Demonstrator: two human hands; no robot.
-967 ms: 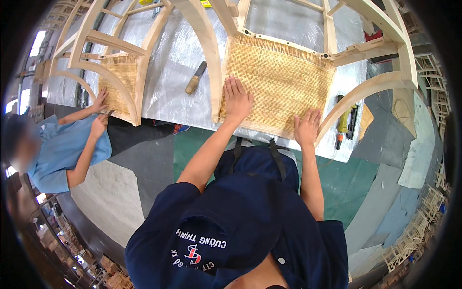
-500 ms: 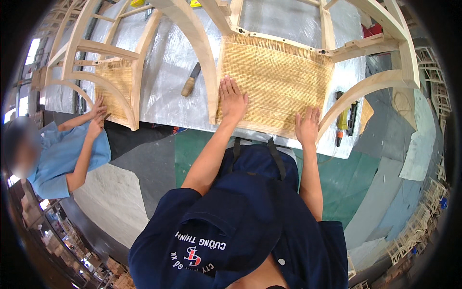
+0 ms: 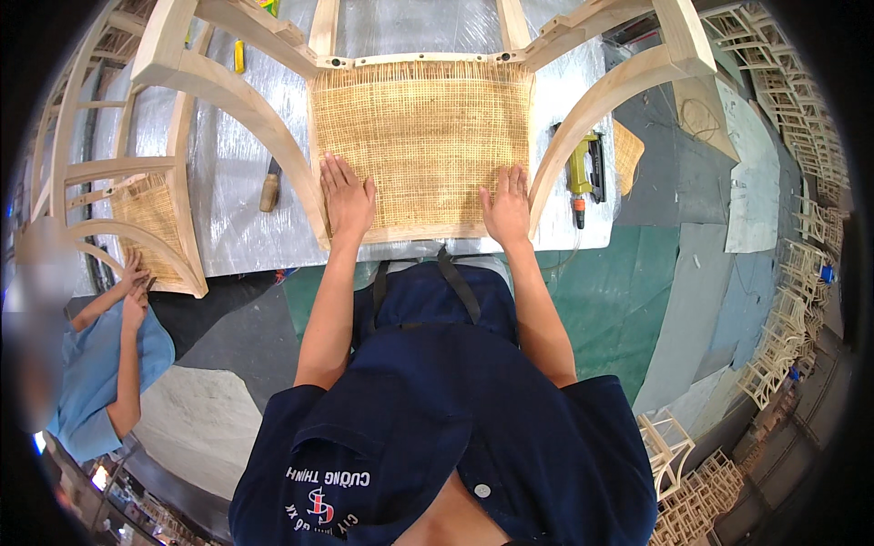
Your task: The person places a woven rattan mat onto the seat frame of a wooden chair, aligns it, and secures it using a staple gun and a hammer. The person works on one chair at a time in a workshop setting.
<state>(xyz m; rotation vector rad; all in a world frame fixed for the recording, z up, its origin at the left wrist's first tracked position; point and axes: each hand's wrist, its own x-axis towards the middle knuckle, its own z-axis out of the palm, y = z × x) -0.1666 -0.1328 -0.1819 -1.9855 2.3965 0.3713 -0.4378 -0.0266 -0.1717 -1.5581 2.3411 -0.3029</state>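
Both palms lie flat with fingers spread on the woven cane panel [image 3: 423, 136] of a pale wooden chair frame [image 3: 228, 77] lying on the table's near edge. The left hand [image 3: 347, 197] presses its near-left corner, the right hand [image 3: 506, 207] its near-right corner. A yellow staple gun [image 3: 583, 173] lies just right of the frame.

A single view is supplied: the head camera, the left unit of a side-by-side pair worn on the person's head. It faces steeply downward and slightly forward, so the person's own torso fills the 6 o'clock sector and both forearms run upward toward centre. The lens is a wide fisheye; the picture is a circle with black corners, and straight edges bow toward the rim. The surface [image 3: 228, 209] lies from 10 to 1 o'clock at arm's length, with the woven cane panel [image 3: 423, 136] near 12 o'clock. The floor [image 3: 628, 300] occupies 3 to 5 o'clock, farther off. A co-worker [image 3: 100, 364] appears at 8 o'clock near the rim.
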